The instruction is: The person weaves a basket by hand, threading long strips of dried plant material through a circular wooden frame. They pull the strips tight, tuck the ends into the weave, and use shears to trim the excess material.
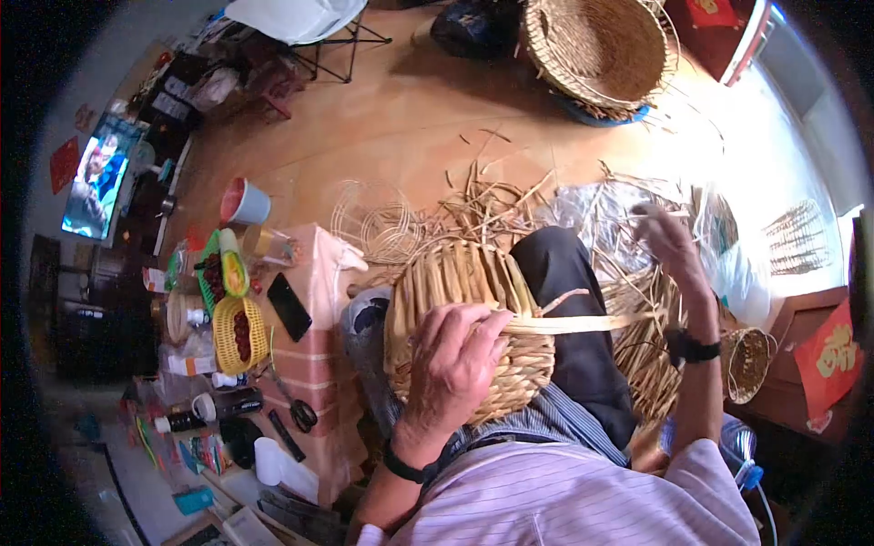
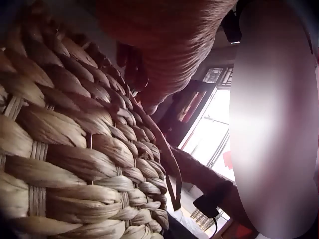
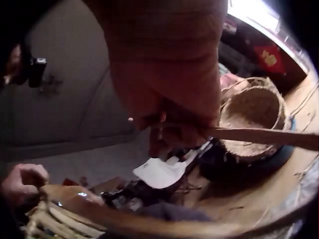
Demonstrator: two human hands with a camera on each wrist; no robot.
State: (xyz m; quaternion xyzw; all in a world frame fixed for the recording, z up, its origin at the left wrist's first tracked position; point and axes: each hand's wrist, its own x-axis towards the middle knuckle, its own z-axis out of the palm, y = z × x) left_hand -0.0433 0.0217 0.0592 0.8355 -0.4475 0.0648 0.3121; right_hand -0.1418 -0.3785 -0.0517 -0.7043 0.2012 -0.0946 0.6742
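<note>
A half-woven basket point(image 1: 464, 282) of straw-coloured plant strips sits in the person's lap, with lengthwise strips on its far part and thick weave nearer the body. The left hand point(image 1: 455, 359) grips it at the edge of the weave. From under those fingers a long flat strip point(image 1: 583, 324) runs out to the right. Raised off to the right is the right hand point(image 1: 669, 238); its curled fingers pinch a plant strip point(image 3: 264, 135) in the right wrist view. The left wrist view shows the weave point(image 2: 94, 164) close up, with a thin strip point(image 2: 167, 149) hanging over its edge.
Loose plant strips point(image 1: 496, 205) and clear plastic point(image 1: 592, 214) litter the floor ahead. A bigger basket point(image 1: 596, 50) stands at the back. At left, a cloth-covered table point(image 1: 314, 364) bears a phone point(image 1: 289, 308), scissors point(image 1: 303, 416) and a yellow basket point(image 1: 226, 353).
</note>
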